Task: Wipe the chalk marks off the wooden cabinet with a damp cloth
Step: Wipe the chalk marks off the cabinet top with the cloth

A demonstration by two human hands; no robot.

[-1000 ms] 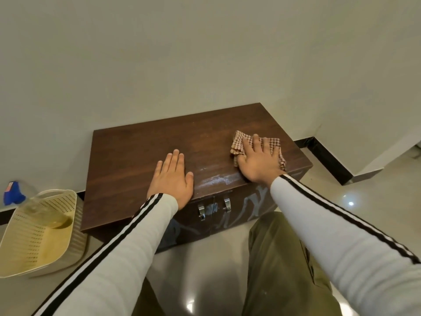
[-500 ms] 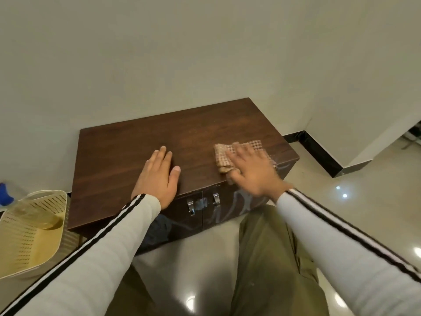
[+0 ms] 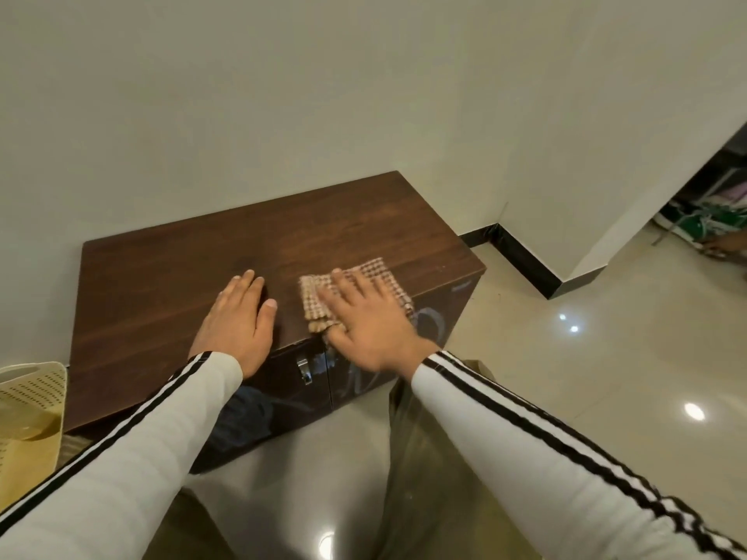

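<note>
Under both hands: wooden cabinet (image 3: pixel 161 284) | left hand (image 3: pixel 238 321) flat on top, fingers together | right hand (image 3: pixel 368 329) spread, pressing cloth | checked cloth (image 3: pixel 312 301) beneath right fingers, at front edge | chalk marks (image 3: pixel 434 317) on door below right hand

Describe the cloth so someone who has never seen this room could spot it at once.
Find the low dark wooden cabinet against the pale wall. On its top, near the front edge, the cloth lies flat under the right hand. It is the only fabric there, checked brown and white; the left hand beside it rests on bare wood.
</note>
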